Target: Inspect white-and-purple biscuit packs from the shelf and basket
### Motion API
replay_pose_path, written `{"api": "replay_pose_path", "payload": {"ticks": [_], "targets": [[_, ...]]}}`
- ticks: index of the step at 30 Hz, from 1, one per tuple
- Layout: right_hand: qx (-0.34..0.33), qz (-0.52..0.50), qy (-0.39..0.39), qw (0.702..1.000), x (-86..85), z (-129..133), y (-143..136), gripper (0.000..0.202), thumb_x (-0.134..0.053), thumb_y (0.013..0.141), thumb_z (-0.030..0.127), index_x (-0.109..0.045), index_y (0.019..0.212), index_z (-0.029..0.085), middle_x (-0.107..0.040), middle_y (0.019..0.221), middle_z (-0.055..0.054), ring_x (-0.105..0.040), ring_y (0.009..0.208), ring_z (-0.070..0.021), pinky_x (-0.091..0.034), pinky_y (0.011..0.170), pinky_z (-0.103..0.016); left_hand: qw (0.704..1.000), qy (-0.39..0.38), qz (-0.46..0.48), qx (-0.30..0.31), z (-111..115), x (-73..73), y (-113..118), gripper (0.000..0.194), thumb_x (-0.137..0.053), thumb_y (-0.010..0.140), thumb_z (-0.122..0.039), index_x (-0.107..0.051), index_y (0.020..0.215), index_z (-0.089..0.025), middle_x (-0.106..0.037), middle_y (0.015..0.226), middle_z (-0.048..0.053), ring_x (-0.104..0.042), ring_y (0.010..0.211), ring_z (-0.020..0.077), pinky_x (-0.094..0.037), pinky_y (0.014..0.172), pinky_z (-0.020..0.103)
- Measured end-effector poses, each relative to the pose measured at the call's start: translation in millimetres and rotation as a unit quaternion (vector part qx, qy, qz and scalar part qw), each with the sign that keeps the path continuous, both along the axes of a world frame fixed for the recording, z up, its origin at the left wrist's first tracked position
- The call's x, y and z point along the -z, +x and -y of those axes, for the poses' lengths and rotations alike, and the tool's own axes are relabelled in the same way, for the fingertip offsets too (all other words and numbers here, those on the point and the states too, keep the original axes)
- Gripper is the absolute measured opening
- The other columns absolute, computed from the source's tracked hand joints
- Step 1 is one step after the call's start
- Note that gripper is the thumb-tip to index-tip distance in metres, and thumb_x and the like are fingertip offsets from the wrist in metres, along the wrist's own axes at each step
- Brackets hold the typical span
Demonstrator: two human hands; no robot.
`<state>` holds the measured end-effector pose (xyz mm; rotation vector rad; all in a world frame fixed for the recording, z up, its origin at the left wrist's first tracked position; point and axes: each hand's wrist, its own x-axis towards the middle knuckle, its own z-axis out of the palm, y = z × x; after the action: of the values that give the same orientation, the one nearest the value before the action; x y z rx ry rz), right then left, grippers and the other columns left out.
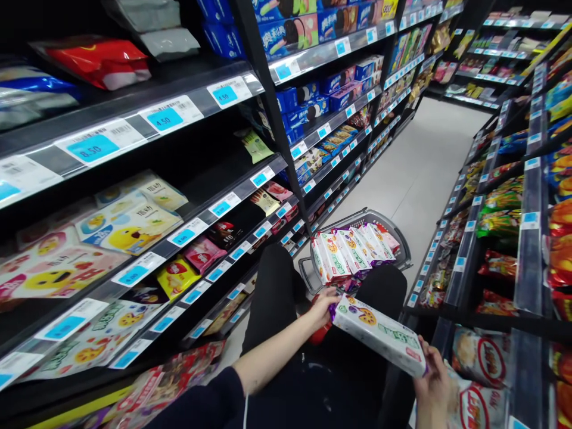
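Observation:
Both of my hands hold a long white box of cookies (379, 333) with purple ends, tilted down to the right above my lap. My left hand (324, 307) grips its left end, and my right hand (432, 378) has the right end between thumb and fingers. Just beyond my knees, a grey shopping basket (404, 241) stands on the floor. Several similar white cookie boxes (333, 256) lie inside it, side by side. Part of the basket's near side is hidden behind my knees.
A snack shelf (199, 229) with blue price tags runs close along my left, holding flat packs (134, 223) and blue cookie boxes (290, 36). Another rack (473, 226) of bagged snacks lines the right. Between them the pale aisle floor (429, 161) leads to more shelves (496, 56).

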<state>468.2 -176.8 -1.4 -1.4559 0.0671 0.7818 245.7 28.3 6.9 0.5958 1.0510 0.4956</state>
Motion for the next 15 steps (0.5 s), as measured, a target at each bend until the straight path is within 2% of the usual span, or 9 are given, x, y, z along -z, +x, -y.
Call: {"api": "replay_pose_path", "payload": {"ticks": [2, 4, 6, 8, 11, 15], "targets": [[-0.009, 0.017, -0.064, 0.998, 1.1, 2, -7, 0.046, -0.077, 0.05, 0.05, -0.058, 0.079, 0.021, -0.06, 0.081, 0.001, -0.06, 0.08, -0.0194, -0.051, 0.067, -0.03, 0.998, -0.017, -0.023, 0.055, 1, 3.0, -6, 0.033, -0.07, 0.065, -0.035, -0.057, 0.088, -0.014, -0.063, 0.081, 0.007, -0.062, 0.075, 0.0181, -0.048, 0.072, 0.033], [-0.029, 0.022, -0.133, 0.99, 3.7, 6, -11, 0.057, -0.082, 0.045, 0.042, -0.059, 0.092, 0.02, -0.062, 0.082, 0.0, -0.06, 0.071, -0.0181, -0.05, 0.059, -0.028, 0.993, -0.014, -0.052, 0.104, 1, 3.7, -11, 0.028, -0.066, 0.069, -0.038, -0.058, 0.082, -0.014, -0.063, 0.071, 0.006, -0.061, 0.068, 0.0188, -0.048, 0.068, 0.033], [-0.033, 0.022, -0.188, 0.981, 7.0, 10, -14, 0.058, -0.081, 0.047, 0.045, -0.059, 0.093, 0.018, -0.063, 0.074, -0.001, -0.06, 0.063, -0.0196, -0.048, 0.053, -0.029, 0.987, 0.017, -0.09, 0.131, 1, 2.3, -13, 0.025, -0.063, 0.072, -0.04, -0.059, 0.072, -0.015, -0.061, 0.064, 0.004, -0.059, 0.066, 0.0181, -0.046, 0.066, 0.03], [-0.016, 0.019, -0.213, 0.977, 8.7, 14, -22, 0.052, -0.074, 0.055, 0.053, -0.059, 0.087, 0.016, -0.062, 0.065, -0.002, -0.06, 0.059, -0.0212, -0.048, 0.051, -0.031, 0.979, 0.068, -0.135, 0.139, 1, -0.8, -12, 0.029, -0.061, 0.073, -0.04, -0.055, 0.059, -0.016, -0.056, 0.056, 0.002, -0.055, 0.063, 0.0167, -0.042, 0.064, 0.027], [0.022, 0.01, -0.206, 0.978, 3.3, 13, -36, 0.051, -0.067, 0.062, 0.059, -0.058, 0.091, 0.017, -0.065, 0.071, -0.004, -0.062, 0.065, -0.0231, -0.051, 0.053, -0.033, 0.962, 0.15, -0.185, 0.133, 0, -8.6, -9, 0.037, -0.057, 0.076, -0.04, -0.047, 0.049, -0.016, -0.049, 0.051, 0.0, -0.046, 0.057, 0.0137, -0.037, 0.061, 0.025], [0.066, -0.082, -0.099, 0.989, -13.7, -1, -43, 0.048, -0.068, 0.066, 0.053, -0.06, 0.098, 0.018, -0.069, 0.088, -0.004, -0.065, 0.081, -0.0233, -0.055, 0.067, -0.037, 0.945, 0.229, -0.197, 0.124, -7, -31.3, -8, 0.038, -0.046, 0.082, -0.044, -0.05, 0.058, -0.015, -0.051, 0.057, 0.0, -0.042, 0.058, 0.0119, -0.033, 0.058, 0.023]]}}
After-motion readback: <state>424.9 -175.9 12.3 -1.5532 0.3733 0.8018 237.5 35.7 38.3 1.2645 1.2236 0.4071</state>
